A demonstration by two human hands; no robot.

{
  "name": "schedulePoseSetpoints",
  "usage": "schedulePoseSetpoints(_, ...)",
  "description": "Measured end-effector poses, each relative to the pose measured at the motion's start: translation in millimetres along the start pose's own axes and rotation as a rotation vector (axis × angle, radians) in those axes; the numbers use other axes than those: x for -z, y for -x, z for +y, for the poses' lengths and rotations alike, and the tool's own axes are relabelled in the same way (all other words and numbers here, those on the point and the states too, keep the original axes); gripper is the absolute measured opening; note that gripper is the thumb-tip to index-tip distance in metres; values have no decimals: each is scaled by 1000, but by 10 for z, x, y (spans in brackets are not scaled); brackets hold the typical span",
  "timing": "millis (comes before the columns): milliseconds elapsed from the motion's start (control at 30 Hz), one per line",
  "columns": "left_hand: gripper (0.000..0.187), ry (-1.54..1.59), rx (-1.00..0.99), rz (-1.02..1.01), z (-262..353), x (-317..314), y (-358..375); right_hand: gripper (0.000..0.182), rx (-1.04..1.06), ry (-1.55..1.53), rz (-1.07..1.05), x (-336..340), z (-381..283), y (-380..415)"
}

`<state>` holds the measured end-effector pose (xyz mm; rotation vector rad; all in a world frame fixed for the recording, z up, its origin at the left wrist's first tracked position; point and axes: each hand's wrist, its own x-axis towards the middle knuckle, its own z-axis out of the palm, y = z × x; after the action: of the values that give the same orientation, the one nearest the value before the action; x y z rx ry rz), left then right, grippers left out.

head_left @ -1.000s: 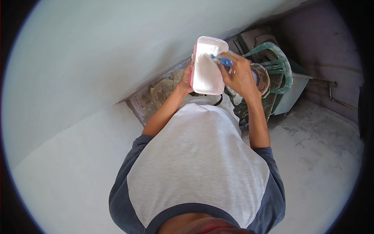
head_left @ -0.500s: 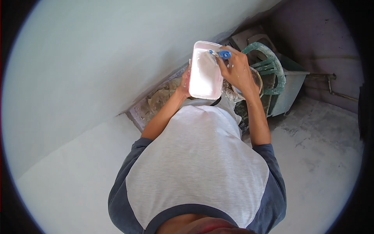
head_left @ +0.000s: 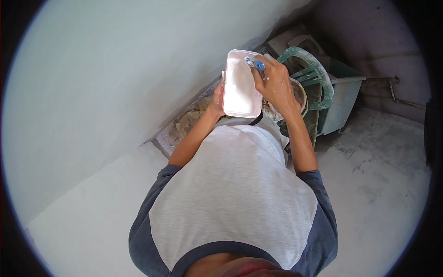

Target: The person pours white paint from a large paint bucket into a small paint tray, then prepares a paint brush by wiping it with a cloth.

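A rectangular pale pink tub holds white paint and is held up in front of my chest. My left hand grips the tub from its left side, fingers mostly hidden behind the wall. Over the tub's upper right corner, my right hand is closed around a blue-handled paintbrush smeared with white. The brush's working end is hard to make out against the paint. White specks dot the right hand.
A green plastic chair spattered with white stands to the right, beside a grey-green bin. Behind my right wrist is a round bucket. A pale wall rises close on the left. A pipe runs along the far right wall.
My right hand and the paintbrush have shifted slightly left over the tub. The tub has barely moved, and the view has turned a little.
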<state>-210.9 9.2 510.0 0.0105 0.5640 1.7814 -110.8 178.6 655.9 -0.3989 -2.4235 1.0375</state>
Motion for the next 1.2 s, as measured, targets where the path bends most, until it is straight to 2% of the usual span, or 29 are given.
schedulePoseSetpoints(67,67,-20,-20,-6,-43,-37,-87,24,-14,41,7,96,6,67)
schedulePoseSetpoints(167,68,67,-12,-49,-107,-24,-174,22,-16,1,-101,168,0,131)
schedulePoseSetpoints(267,69,88,47,-30,-234,274,-310,21,10,-89,-158,186,10,101)
schedulePoseSetpoints(333,68,74,35,-25,-209,132,-258,21,128,-125,-56,156,116,-3)
schedulePoseSetpoints(433,68,41,30,-23,-121,-54,-126,21,56,-116,-4,195,186,-126)
schedulePoseSetpoints(567,68,-26,-10,-25,-67,-21,-22,22,24,-52,-38,179,166,-120)
schedulePoseSetpoints(633,68,-89,-43,96,-69,-7,28,22,28,-64,-135,178,64,-49)
schedulePoseSetpoints(733,70,31,-30,28,-65,138,73,23,26,-114,-228,71,-14,54)
schedulePoseSetpoints(867,70,-13,20,59,-48,256,231,24,51,-182,-150,-128,-82,95)
schedulePoseSetpoints(933,71,-43,24,11,23,211,342,26,13,-152,-68,-184,-148,68)
schedulePoseSetpoints(1033,71,-45,63,32,103,315,497,28,-31,-73,-52,-273,-226,117)
schedulePoseSetpoints(1200,72,-78,10,71,197,443,778,26,-31,-22,-126,-464,-589,324)
